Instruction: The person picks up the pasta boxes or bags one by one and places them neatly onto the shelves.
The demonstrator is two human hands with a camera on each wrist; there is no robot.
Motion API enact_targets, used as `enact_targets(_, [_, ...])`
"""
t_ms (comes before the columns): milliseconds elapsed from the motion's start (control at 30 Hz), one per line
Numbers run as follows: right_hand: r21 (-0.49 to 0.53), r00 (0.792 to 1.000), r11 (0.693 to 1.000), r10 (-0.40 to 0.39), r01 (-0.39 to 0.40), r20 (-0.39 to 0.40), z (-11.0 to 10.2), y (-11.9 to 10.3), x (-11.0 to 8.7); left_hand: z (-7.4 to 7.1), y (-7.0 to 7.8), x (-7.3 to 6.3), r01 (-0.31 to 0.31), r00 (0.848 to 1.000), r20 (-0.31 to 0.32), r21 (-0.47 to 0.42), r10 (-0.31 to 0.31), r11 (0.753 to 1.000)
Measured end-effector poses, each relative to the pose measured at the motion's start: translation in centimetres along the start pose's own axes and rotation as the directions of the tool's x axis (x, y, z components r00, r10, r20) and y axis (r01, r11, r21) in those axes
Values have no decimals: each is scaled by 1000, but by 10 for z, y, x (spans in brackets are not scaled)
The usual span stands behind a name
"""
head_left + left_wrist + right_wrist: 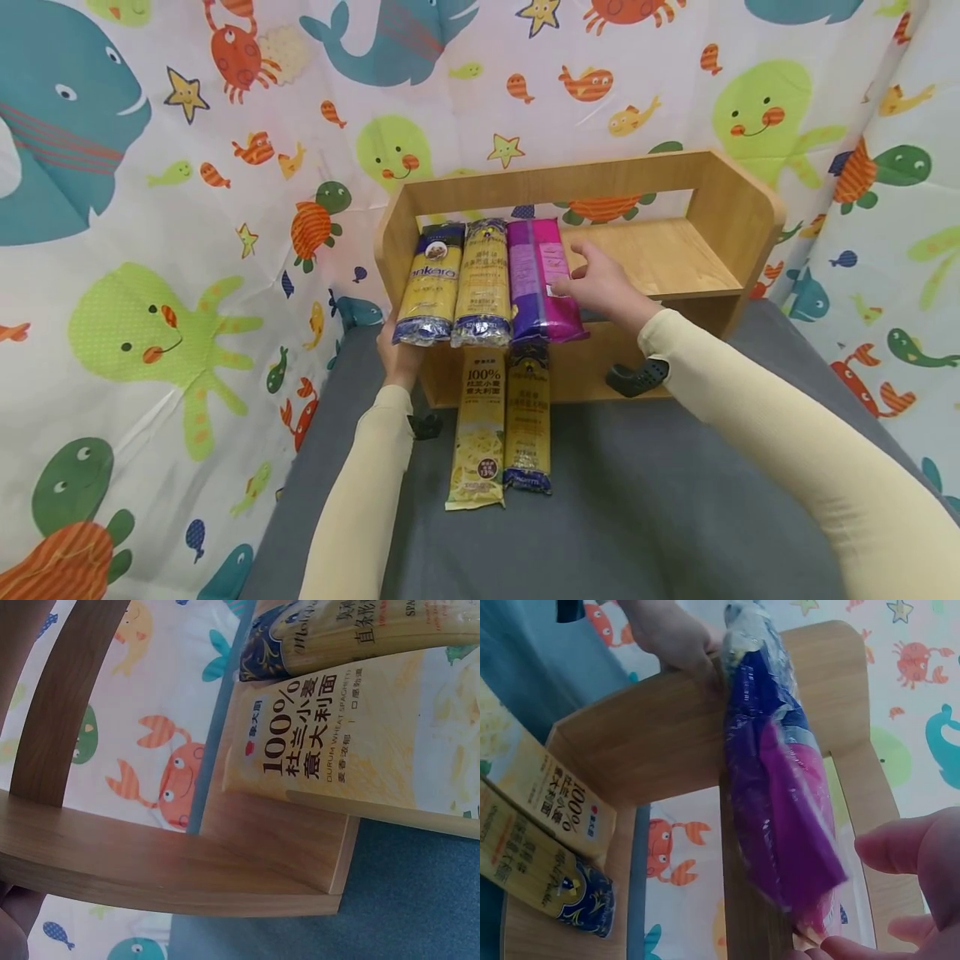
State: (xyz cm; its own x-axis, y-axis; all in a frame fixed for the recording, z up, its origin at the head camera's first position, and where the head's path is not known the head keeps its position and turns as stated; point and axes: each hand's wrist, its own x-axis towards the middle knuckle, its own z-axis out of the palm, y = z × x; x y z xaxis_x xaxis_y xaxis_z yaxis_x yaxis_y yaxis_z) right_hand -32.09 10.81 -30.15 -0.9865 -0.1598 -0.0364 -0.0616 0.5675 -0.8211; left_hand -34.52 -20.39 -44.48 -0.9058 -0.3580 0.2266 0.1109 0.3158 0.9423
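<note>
My left hand [402,353] grips the left side panel of a small wooden shelf [701,254], low beside the yellow Ankara pasta pack [429,287]. In the right wrist view that left hand [671,637] shows at the panel's edge. My right hand [606,285] is at the right edge of a pink and purple pack [536,279], thumb and fingers apart, fingertips right at its side. Between these two packs lies a yellow spaghetti pack [482,279]. All three lie side by side on the upper board, their near ends jutting over its front edge.
On the lower level a cream 100% durum wheat spaghetti pack [477,442] and another yellow spaghetti pack [528,425] stick out over the grey tabletop [637,492]. Bare board shows right of the pink pack. A sea-animal patterned curtain [225,250] hangs behind and at both sides.
</note>
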Motion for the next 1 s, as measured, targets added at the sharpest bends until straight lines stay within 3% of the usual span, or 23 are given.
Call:
enact_targets(167, [-45,1000,999,1,0,16,-6,5,-10,0,-2,-3,-1,1000,-7,14,1,1000])
enact_targets(367, [-121,1000,993,18,-16,20,-27,19,-28,0,-1,-3,-3,1000,-9,23,3,1000])
enact_targets(600, [-139,1000,990,11,-14,-23,-58,57,-48,1,1,1,-66,996,-48,137,73,988])
enact_targets(800, [-105,997,992,59,-64,-45,-71,93,-60,-1,4,1,-50,998,-21,89,52,995])
enact_targets(1000, [-69,993,991,115,-117,-27,-66,135,-63,-1,2,3,-28,1000,-6,81,29,996])
